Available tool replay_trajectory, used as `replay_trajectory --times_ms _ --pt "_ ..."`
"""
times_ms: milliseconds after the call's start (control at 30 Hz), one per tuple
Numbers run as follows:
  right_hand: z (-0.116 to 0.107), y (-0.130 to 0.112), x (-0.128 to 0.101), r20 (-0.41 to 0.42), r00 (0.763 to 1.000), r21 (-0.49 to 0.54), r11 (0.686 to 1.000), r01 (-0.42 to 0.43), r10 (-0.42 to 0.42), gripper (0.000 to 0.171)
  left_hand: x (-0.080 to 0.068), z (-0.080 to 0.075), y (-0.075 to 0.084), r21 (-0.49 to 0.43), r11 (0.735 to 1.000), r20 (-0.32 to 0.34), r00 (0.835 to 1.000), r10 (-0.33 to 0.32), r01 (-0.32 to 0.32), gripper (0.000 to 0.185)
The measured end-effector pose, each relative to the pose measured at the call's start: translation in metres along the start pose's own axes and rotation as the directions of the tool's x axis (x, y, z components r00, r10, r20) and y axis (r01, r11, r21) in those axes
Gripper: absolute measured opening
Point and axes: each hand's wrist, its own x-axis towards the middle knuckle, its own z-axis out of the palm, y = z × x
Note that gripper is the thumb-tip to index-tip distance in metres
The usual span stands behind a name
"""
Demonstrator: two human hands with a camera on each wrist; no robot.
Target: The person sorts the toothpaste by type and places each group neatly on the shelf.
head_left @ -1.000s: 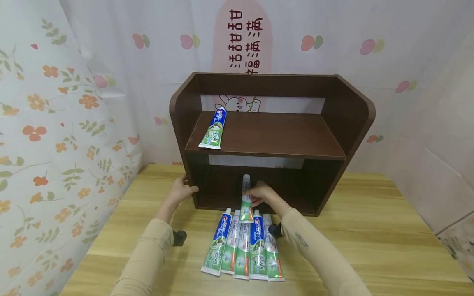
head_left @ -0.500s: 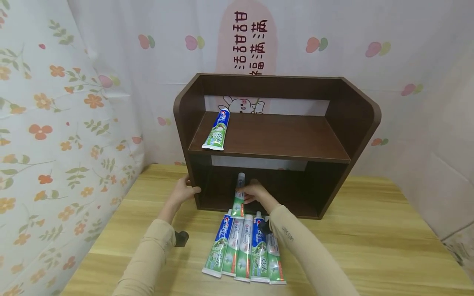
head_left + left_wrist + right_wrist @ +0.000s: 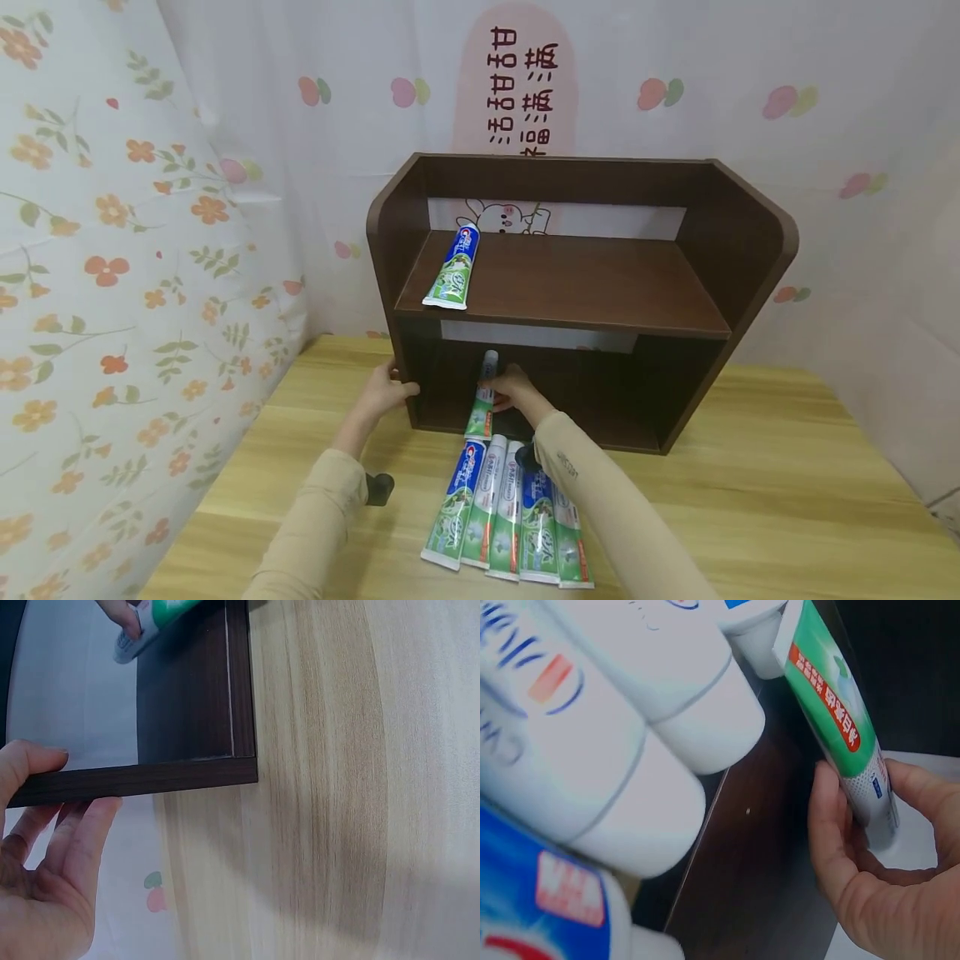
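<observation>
My right hand (image 3: 517, 390) pinches a green-and-white toothpaste tube (image 3: 482, 408) between thumb and fingers, cap toward the back, inside the lower compartment of a dark brown two-tier shelf (image 3: 570, 279). In the right wrist view the tube (image 3: 840, 712) is tilted, its crimped end beside the caps of other tubes. My left hand (image 3: 384, 392) grips the shelf's left side panel low down; the left wrist view shows the thumb inside and the fingers (image 3: 94, 832) outside the panel (image 3: 150, 778). A blue-and-green toothpaste tube (image 3: 453, 268) lies on the upper tier, at its left.
In front of the shelf, several toothpaste tubes lie side by side on the wooden table (image 3: 810, 500), caps toward the shelf, among them a blue-and-green tube (image 3: 453, 508) at the left. A patterned curtain (image 3: 150, 250) hangs at the left and behind.
My right hand has carried the green-and-white toothpaste tube leftward within the lower compartment. My left hand keeps its grip on the side panel. The head view has shifted a little.
</observation>
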Motion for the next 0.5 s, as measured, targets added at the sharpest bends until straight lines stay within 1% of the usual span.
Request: replay_trajectory --times_ms 33,67,200,233,300,367,400,433,467,500 --pt "0.002 -0.002 0.000 -0.005 1.000 0.000 1.000 0.002 -0.002 0.062 0.000 0.000 0.000 0.000 1.000 -0.001 1.000 0.000 0.000 0.064" --pt "0.001 0.000 0.007 0.003 1.000 0.020 1.000 0.008 -0.008 0.066 0.000 0.000 0.001 -0.003 1.000 -0.004 1.000 0.002 -0.002 0.064" --pt "0.010 -0.001 0.018 -0.034 0.999 0.013 1.000 -0.021 0.022 0.065 -0.001 0.000 0.001 0.004 1.000 -0.006 1.000 0.007 -0.007 0.063" --pt "0.012 -0.001 0.021 -0.048 0.999 0.016 1.000 -0.022 0.023 0.066 -0.001 0.000 0.001 0.003 1.000 -0.007 1.000 0.009 -0.009 0.062" --pt "0.014 -0.001 0.026 -0.049 0.999 0.014 1.000 -0.014 0.015 0.067 -0.001 0.000 -0.001 0.000 1.000 -0.014 1.000 0.009 -0.009 0.061" --pt "0.016 -0.003 0.025 -0.043 0.999 0.010 1.000 -0.015 0.016 0.069 -0.001 0.001 -0.001 -0.010 1.000 -0.018 1.000 0.011 -0.011 0.059" --pt "0.017 -0.005 0.025 -0.041 0.999 0.014 1.000 -0.017 0.018 0.073 0.000 0.001 -0.002 -0.014 1.000 -0.021 1.000 0.011 -0.011 0.058" --pt "0.017 -0.006 0.024 -0.029 1.000 0.016 1.000 -0.001 0.001 0.078 0.000 0.001 -0.002 -0.017 1.000 -0.024 1.000 0.011 -0.012 0.058" --pt "0.017 -0.009 0.022 -0.020 1.000 0.011 1.000 0.007 -0.007 0.081 0.001 0.001 -0.002 -0.020 1.000 -0.027 1.000 0.011 -0.012 0.058" --pt "0.018 -0.014 0.017 -0.021 1.000 0.007 1.000 -0.004 0.005 0.083 0.001 0.001 -0.003 -0.024 1.000 -0.028 1.000 0.011 -0.012 0.058"
